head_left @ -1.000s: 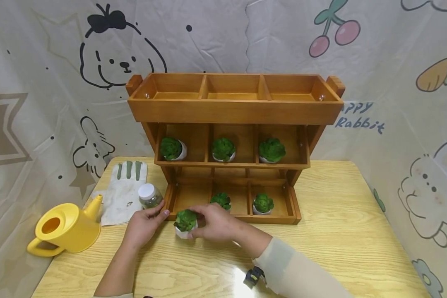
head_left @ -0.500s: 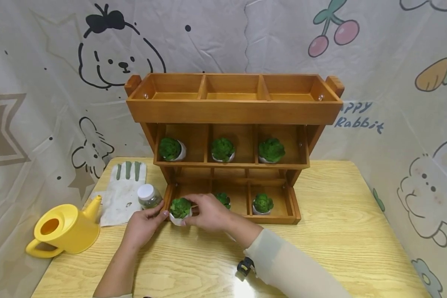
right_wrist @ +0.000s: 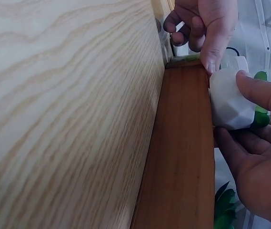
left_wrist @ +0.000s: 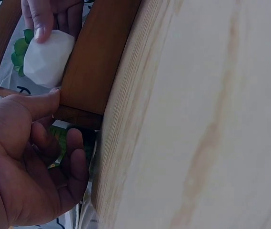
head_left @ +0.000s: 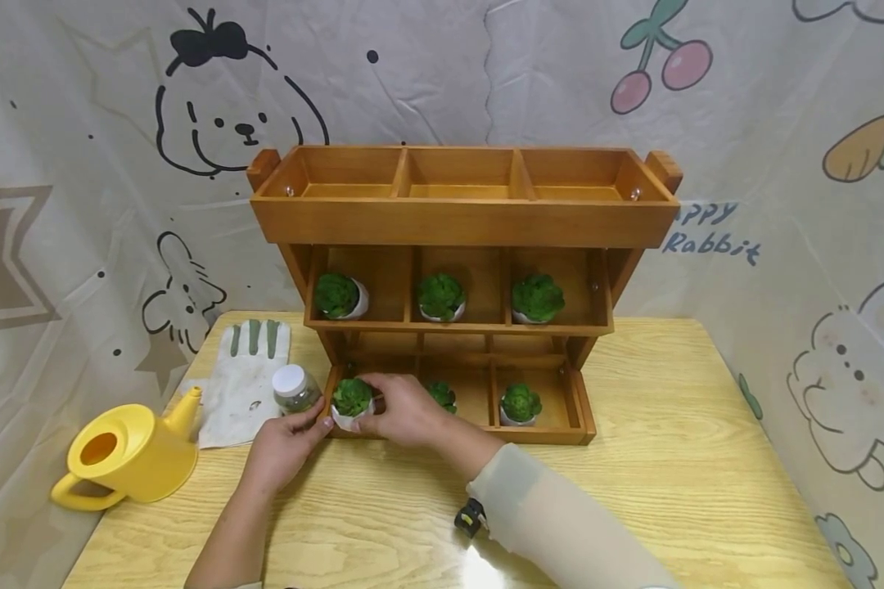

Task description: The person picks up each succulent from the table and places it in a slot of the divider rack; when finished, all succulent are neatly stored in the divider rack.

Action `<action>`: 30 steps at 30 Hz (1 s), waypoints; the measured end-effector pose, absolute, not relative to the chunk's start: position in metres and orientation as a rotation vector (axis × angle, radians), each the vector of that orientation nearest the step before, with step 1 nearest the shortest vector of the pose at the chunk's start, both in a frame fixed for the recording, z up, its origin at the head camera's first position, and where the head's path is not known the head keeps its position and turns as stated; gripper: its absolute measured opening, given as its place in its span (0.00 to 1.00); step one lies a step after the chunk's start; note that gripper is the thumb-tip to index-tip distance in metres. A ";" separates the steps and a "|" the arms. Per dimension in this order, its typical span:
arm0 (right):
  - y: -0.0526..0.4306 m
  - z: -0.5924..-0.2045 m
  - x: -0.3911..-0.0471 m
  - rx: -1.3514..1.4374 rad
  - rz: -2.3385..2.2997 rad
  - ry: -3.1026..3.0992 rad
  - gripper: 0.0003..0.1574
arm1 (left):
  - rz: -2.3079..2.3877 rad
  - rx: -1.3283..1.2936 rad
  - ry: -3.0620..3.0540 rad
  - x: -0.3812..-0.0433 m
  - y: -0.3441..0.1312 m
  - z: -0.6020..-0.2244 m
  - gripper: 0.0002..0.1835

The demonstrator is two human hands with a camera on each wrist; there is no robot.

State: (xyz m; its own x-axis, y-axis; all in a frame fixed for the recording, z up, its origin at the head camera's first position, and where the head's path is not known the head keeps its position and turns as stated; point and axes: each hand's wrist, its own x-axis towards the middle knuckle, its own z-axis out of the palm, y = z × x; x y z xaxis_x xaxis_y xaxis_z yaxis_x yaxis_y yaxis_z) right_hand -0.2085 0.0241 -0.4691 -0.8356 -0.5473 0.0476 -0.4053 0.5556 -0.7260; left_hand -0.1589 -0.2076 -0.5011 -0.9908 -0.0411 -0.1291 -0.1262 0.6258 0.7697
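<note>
My right hand (head_left: 408, 409) pinches a white faceted pot (right_wrist: 229, 100) with a green succulent (head_left: 352, 397) in it, thumb on one side and fingers on the other. The pot is at the lower tier's left compartment, just inside the front board (left_wrist: 97, 57) of the wooden plant shelf (head_left: 464, 222). My left hand (head_left: 286, 446) holds that tier's left front corner, thumb on the edge and the other fingers curled beside it. Close to those fingers stands a glass jar (head_left: 296, 391) with a white lid.
Potted succulents stand in all three middle-tier compartments, including one at the right (head_left: 537, 298). The lower tier holds another succulent (head_left: 520, 403) at right and one partly behind my right hand. A work glove (head_left: 245, 393) and yellow watering can (head_left: 134, 454) lie left.
My right hand has carried the potted succulent from in front of the shelf back and left, over the front board into the lower left compartment. My left hand stays at the corner.
</note>
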 end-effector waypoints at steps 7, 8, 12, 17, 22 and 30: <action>0.017 -0.470 -0.213 -0.761 -1.120 2.637 0.41 | 1.318 -0.139 2.740 -0.159 -0.209 -0.503 0.31; 0.016 -0.470 -0.214 -0.758 -1.119 2.638 0.40 | 1.317 -0.138 2.740 -0.159 -0.209 -0.503 0.31; 0.012 -0.469 -0.215 -0.767 -1.083 2.667 0.41 | 1.315 -0.136 2.746 -0.158 -0.209 -0.503 0.31; 0.009 -0.470 -0.217 -0.744 -1.038 2.693 0.40 | 1.308 -0.129 2.751 -0.158 -0.210 -0.503 0.30; 0.008 -0.472 -0.219 -0.743 -0.981 2.705 0.41 | 1.311 -0.127 2.753 -0.158 -0.210 -0.503 0.30; 0.006 -0.474 -0.222 -0.765 -0.855 2.723 0.39 | 1.325 -0.138 2.733 -0.159 -0.209 -0.504 0.31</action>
State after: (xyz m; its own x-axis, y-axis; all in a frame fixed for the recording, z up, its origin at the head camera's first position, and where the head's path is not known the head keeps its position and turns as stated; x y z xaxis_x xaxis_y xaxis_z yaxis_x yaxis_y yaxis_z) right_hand -0.2222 0.0064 -0.4738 -0.8497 -0.5268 -0.0231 -0.4191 0.7012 -0.5768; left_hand -0.1587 -0.2091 -0.5038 -0.9908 -0.0376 -0.1300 -0.1254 0.6172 0.7768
